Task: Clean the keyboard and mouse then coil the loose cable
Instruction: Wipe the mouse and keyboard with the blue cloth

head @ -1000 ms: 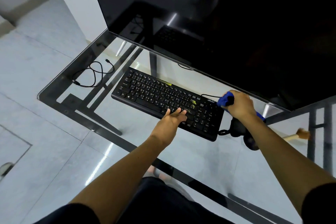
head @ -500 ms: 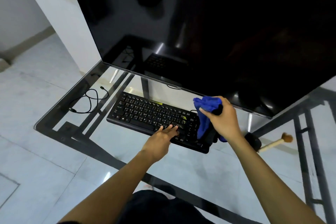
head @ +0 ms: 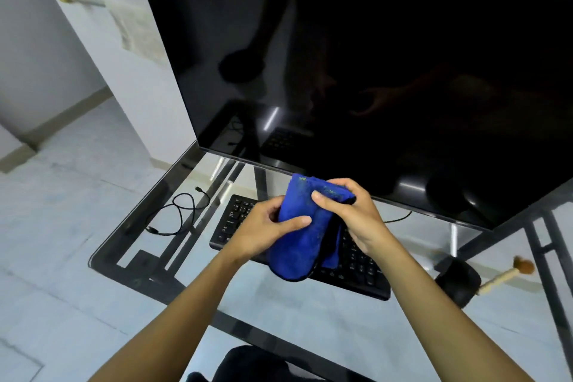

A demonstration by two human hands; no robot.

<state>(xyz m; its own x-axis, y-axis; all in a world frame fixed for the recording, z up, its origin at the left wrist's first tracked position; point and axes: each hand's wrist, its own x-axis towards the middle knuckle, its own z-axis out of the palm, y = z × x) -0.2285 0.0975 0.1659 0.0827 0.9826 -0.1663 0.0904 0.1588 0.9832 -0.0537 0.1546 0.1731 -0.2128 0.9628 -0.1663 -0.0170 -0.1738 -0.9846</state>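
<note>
Your left hand (head: 263, 232) and right hand (head: 350, 214) both hold the blue cloth (head: 297, 239) above the keyboard (head: 356, 267): left thumb and fingers curl round its middle, and the right pinches its top. The keyboard lies mid-desk (head: 310, 313), the mouse (head: 459, 281) near the right edge, and the loose cable (head: 179, 214) by the left edge.

A home computer nook: a glass desk (head: 130, 245) with keyboard (head: 356, 260) and large dark monitor (head: 372, 71), on pale tiled floor (head: 62, 195).
</note>
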